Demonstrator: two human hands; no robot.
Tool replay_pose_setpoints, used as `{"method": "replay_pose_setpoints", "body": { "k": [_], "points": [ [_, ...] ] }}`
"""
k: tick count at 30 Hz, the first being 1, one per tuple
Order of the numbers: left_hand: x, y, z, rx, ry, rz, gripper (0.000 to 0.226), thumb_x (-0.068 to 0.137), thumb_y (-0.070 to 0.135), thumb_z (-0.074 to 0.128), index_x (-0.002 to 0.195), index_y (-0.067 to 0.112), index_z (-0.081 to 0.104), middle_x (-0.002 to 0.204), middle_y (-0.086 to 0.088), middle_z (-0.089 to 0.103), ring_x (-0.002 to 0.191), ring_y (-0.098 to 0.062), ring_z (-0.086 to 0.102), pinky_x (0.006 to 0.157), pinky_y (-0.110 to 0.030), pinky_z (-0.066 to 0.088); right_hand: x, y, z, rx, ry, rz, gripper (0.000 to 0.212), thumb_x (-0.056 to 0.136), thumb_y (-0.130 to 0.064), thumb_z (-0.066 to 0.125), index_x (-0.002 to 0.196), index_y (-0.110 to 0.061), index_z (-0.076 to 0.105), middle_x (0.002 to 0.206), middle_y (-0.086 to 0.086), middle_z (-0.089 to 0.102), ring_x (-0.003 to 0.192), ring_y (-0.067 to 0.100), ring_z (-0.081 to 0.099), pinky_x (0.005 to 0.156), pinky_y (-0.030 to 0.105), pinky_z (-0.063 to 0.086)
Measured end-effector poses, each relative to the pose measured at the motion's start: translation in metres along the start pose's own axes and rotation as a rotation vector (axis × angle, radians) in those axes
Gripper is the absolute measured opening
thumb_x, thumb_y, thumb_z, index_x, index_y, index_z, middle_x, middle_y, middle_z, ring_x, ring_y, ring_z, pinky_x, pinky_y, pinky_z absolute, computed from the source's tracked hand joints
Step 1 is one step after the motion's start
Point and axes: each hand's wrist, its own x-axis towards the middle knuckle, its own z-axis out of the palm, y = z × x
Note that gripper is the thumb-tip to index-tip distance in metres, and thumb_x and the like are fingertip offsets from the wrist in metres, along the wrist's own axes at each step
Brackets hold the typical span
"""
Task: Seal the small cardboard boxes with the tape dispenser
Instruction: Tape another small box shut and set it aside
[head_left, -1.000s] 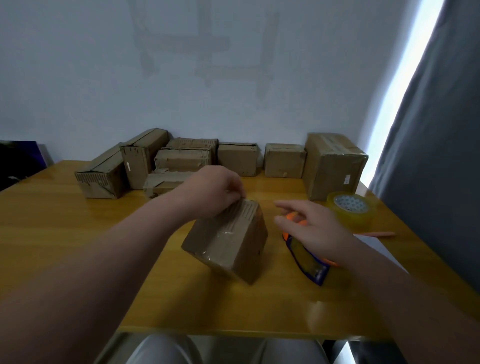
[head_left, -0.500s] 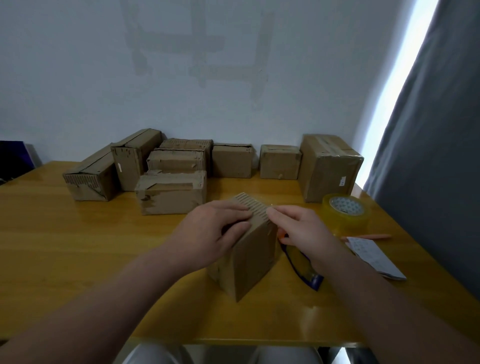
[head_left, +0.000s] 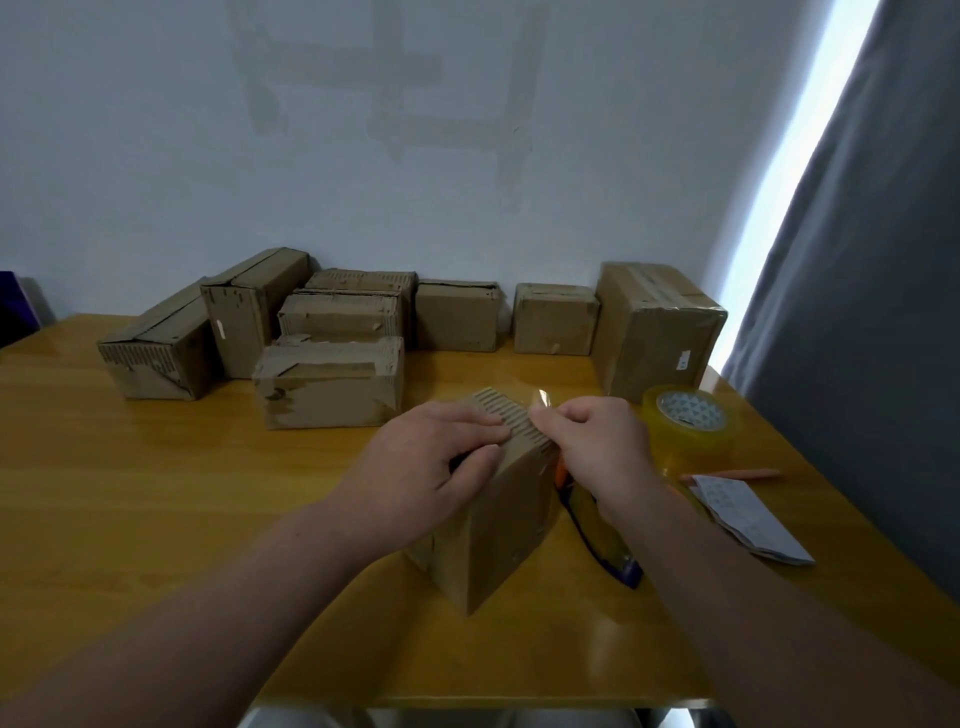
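A small cardboard box (head_left: 498, 530) stands on end in the middle of the yellow wooden table (head_left: 156, 519). My left hand (head_left: 431, 462) grips its upper left side, fingers laid over the ribbed top edge. My right hand (head_left: 592, 441) pinches a shiny end of clear tape (head_left: 542, 398) at the box's top right corner. The tape dispenser (head_left: 602, 540), blue with an orange part, lies on the table just right of the box, partly hidden under my right wrist.
Several cardboard boxes (head_left: 332, 379) line the back of the table against the wall, with a bigger taped box (head_left: 654, 327) at the right. A yellowish tape roll (head_left: 688, 426), an orange pen (head_left: 737, 474) and a folded paper (head_left: 748, 519) lie at the right, near a grey curtain (head_left: 872, 312).
The box was tilted under my left hand; it now stands on end. My right hand left the dispenser, came to the box's top edge and took hold of the tape end.
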Motion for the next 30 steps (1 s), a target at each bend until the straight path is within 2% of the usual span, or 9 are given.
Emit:
{"method": "replay_pose_setpoints", "body": {
  "k": [5,10,12,14,17,20,22,25,30],
  "points": [
    [0.002,0.002,-0.006,0.004,-0.021,-0.006,0.057,0.086,0.056,0.028,0.121,0.029,0.063,0.121,0.016,0.061,0.111,0.003,0.049,0.094,-0.021,0.040,-0.003,-0.003,0.003,-0.208,0.129,-0.132,0.042,0.095,-0.041,0.053,0.058,-0.020,0.059,0.051,-0.007,0.049,0.048,0.006,0.045,0.043,0.015,0.027],
    [0.001,0.007,-0.020,-0.032,0.043,-0.097,0.015,0.088,0.031,0.059,0.100,0.033,0.068,0.104,0.018,0.063,0.095,0.002,0.055,0.084,-0.023,0.050,-0.011,-0.001,0.007,-0.190,0.144,-0.218,0.049,0.096,-0.039,0.051,0.051,-0.021,0.049,0.047,-0.007,0.042,0.044,0.007,0.038,0.042,0.017,0.029],
    [0.000,0.007,-0.024,-0.036,0.099,-0.181,0.012,0.083,0.032,0.066,0.087,0.039,0.057,0.095,0.019,0.055,0.088,0.002,0.053,0.076,-0.019,0.050,-0.015,0.002,0.009,-0.165,0.128,-0.241,0.048,0.096,-0.038,0.052,0.051,-0.020,0.050,0.046,-0.007,0.041,0.044,0.007,0.038,0.044,0.015,0.032],
    [0.001,0.004,-0.024,-0.053,0.110,-0.291,0.028,0.077,0.036,0.071,0.093,0.039,0.047,0.096,0.020,0.046,0.085,0.002,0.049,0.067,-0.013,0.043,-0.018,0.003,0.010,-0.190,0.120,-0.282,0.035,0.095,-0.039,0.053,0.067,-0.020,0.063,0.058,-0.007,0.055,0.052,0.003,0.048,0.046,0.012,0.034],
    [0.000,-0.005,-0.021,-0.114,0.054,-0.393,0.066,0.075,0.044,0.071,0.131,0.030,0.040,0.113,0.015,0.040,0.087,0.001,0.047,0.062,-0.011,0.037,-0.022,-0.001,0.007,-0.207,0.259,-0.466,0.031,0.092,-0.041,0.053,0.112,-0.019,0.065,0.098,-0.005,0.066,0.083,0.007,0.062,0.065,0.016,0.049],
    [-0.002,-0.010,-0.022,-0.162,-0.071,-0.392,0.083,0.081,0.048,0.062,0.149,0.028,0.019,0.134,0.009,0.037,0.099,-0.003,0.046,0.074,-0.014,0.039,-0.024,-0.005,0.002,-0.290,0.194,-0.714,0.039,0.092,-0.043,0.044,0.116,-0.021,0.066,0.122,0.000,0.058,0.113,0.012,0.048,0.085,0.009,0.028],
    [-0.003,-0.011,-0.023,-0.190,-0.169,-0.376,0.075,0.087,0.048,0.053,0.150,0.030,0.017,0.143,0.010,0.031,0.109,-0.003,0.039,0.080,-0.014,0.036,-0.025,-0.007,0.002,-0.346,0.006,-0.673,0.042,0.094,-0.046,0.039,0.119,-0.028,0.066,0.134,-0.002,0.051,0.126,0.014,0.035,0.088,0.013,0.022],
    [-0.003,-0.013,-0.024,-0.135,-0.261,-0.319,0.060,0.093,0.047,0.043,0.148,0.034,0.023,0.147,0.012,0.029,0.118,-0.002,0.034,0.094,-0.019,0.033,-0.023,-0.002,0.005,-0.372,-0.090,-0.588,0.042,0.098,-0.044,0.035,0.132,-0.030,0.056,0.135,-0.009,0.052,0.128,0.010,0.035,0.093,0.020,0.022],
    [-0.005,-0.019,-0.023,0.003,-0.243,-0.237,0.053,0.095,0.051,0.034,0.146,0.039,0.027,0.148,0.018,0.034,0.131,-0.008,0.032,0.108,-0.031,0.026,-0.026,-0.006,0.009,-0.241,-0.105,-0.531,0.038,0.100,-0.030,0.043,0.136,-0.020,0.052,0.134,-0.006,0.055,0.122,0.004,0.044,0.095,0.014,0.028]
  ]
}}
